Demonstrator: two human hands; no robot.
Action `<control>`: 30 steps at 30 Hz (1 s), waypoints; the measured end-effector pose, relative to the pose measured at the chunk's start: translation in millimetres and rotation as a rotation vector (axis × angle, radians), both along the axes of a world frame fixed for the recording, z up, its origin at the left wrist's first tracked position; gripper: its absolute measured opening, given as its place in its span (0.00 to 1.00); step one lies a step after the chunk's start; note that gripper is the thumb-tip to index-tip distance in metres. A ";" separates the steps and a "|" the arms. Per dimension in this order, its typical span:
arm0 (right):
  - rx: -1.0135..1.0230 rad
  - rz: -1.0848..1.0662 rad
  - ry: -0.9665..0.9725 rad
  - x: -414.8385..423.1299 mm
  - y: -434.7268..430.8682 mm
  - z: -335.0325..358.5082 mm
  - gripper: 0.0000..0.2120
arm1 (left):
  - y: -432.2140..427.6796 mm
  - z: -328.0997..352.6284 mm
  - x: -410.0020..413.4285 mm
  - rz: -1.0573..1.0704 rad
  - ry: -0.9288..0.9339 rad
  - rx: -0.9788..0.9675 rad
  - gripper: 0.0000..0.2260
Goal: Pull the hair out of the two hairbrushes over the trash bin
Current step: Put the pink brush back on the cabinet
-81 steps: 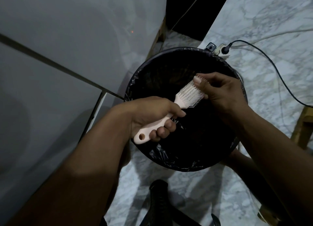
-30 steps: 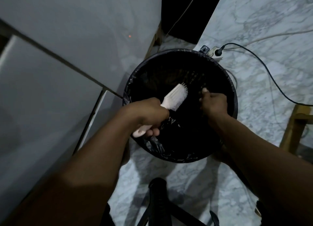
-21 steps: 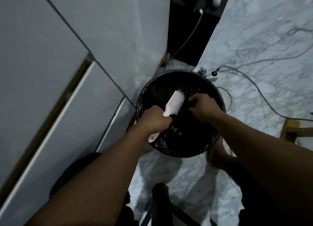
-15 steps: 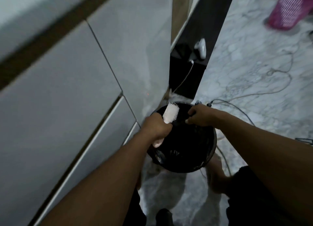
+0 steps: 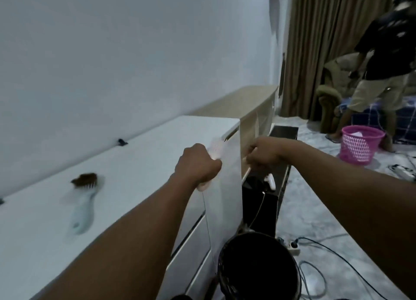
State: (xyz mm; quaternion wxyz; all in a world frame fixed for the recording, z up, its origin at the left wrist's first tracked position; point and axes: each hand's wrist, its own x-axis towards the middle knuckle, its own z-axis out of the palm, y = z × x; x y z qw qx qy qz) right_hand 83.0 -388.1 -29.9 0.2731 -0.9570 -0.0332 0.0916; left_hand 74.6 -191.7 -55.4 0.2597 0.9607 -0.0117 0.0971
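On the white tabletop [image 5: 139, 164] of the low drawer cabinet, far to the left, lies a pale blue plastic hairbrush [image 5: 83, 206] with a dark brown clump of hair [image 5: 85, 180] packed into its bristles; it rests flat, handle toward the camera, blurred by camera motion, well apart from both hands. A small black clip-like object [image 5: 122, 142] sits on the tabletop by the wall, farther back.

Right of that, the left hand [image 5: 198, 166] is raised in front of the cabinet's right corner, its fingers [image 5: 212, 164] wrapped tight round the handle of a pale pink plastic hairbrush [image 5: 216, 147]. The brush head sticks up above the fist and the handle end shows below it; the blur hides the bristles.

Below and between the arms stands the round black trash bin lined with a black bag [image 5: 258, 266], on the marble-patterned floor [image 5: 315, 212] beside the cabinet. The pink brush is held well above it, a little to its left.

The right hand [image 5: 263, 154] is lifted level with the left, near it but not touching, its fingers [image 5: 252, 159] bunched together in a pinch; whether they grip any hair cannot be told.

Farther right, grey cables [image 5: 337, 252] trail across the floor, a pink plastic laundry basket [image 5: 360, 143] stands by a sofa, and another person in dark top and beige shorts [image 5: 382, 74] stands before brown curtains [image 5: 319, 41].
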 end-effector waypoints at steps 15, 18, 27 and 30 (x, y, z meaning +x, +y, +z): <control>0.002 0.219 -0.186 -32.9 130.0 109.0 0.18 | 124.5 91.4 -58.1 0.294 -0.160 0.112 0.12; -0.052 0.282 -0.206 -17.9 161.1 98.9 0.20 | 148.4 76.2 -51.0 0.350 -0.144 0.105 0.11; -0.145 0.376 -0.161 48.1 225.2 38.4 0.22 | 185.9 18.7 -11.4 0.393 -0.008 0.209 0.10; -0.154 0.381 -0.129 67.9 235.2 17.8 0.22 | 192.5 4.7 0.2 0.376 0.030 0.264 0.10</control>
